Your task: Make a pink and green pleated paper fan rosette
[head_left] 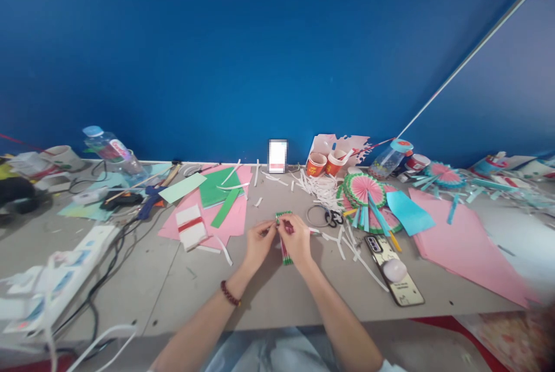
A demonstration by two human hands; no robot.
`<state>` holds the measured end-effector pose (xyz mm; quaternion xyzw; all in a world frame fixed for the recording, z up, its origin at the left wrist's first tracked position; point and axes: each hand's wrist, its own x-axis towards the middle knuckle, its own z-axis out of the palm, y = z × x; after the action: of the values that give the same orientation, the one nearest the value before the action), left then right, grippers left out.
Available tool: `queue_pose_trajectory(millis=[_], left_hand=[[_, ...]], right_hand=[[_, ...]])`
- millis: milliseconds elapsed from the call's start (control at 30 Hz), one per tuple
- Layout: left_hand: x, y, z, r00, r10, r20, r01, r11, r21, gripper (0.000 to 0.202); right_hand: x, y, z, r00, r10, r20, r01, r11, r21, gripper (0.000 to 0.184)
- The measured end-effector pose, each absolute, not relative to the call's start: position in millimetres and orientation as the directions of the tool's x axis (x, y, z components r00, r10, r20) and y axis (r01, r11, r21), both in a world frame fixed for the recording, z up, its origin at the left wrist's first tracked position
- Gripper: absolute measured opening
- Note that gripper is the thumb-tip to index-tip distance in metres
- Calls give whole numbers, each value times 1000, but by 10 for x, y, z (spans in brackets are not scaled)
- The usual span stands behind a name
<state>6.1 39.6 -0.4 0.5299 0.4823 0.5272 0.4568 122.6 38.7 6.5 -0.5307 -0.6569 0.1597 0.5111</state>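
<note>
A narrow strip of pleated pink-and-green paper (286, 253) lies upright in front of me on the grey table. Both hands meet at its far end. My left hand (261, 240) is closed, its fingertips pinching the paper's upper left edge. Over the right side of the same paper, my right hand (295, 238) is closed with thumb and fingers gripping it, hiding much of its middle. Just right of that hand are black-handled scissors (333, 218) and a ring-shaped roll (318, 216). White paper scraps (340, 245) lie nearby.
Finished paper fans (365, 195), a phone (395, 279) and pink sheets (459, 245) are on the right. Red paper cups (316, 165) stand at the back. To the left lie green paper (221, 184), a white paper stack (191, 227), a power strip (71, 279) with cables, and a bottle (110, 149).
</note>
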Motion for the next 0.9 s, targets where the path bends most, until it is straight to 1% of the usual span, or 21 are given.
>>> queue_pose_trajectory(millis=[133,267,433,600,700,800,900], left_hand=[[57,391,6,-19,994,109,15,-109,994,21],[59,395,3,-22,995,98,-2,-98,995,22],[53,410,-53,-41,999,35,-73,-38,997,24],[34,423,-81,-64,996,-55,-163,44,986,27],[40,435,-93,-44,997,-70,-221,59,974,29],[53,452,-106,-55,996,-67,-214,54,975,29],[50,461,-90,-87,995,-42,-149,29,988,27]], right_hand=[[1228,389,86,123,890,438,458,341,-821,12],[1231,392,92,137,906,401,422,313,-851,13],[1245,398,84,127,900,417,424,331,-843,17],[1268,417,64,68,891,449,545,344,-764,14],[1276,417,59,35,888,458,530,372,-762,15],[1270,406,64,21,887,462,516,386,-764,16],[1258,394,76,16,895,447,492,382,-783,17]])
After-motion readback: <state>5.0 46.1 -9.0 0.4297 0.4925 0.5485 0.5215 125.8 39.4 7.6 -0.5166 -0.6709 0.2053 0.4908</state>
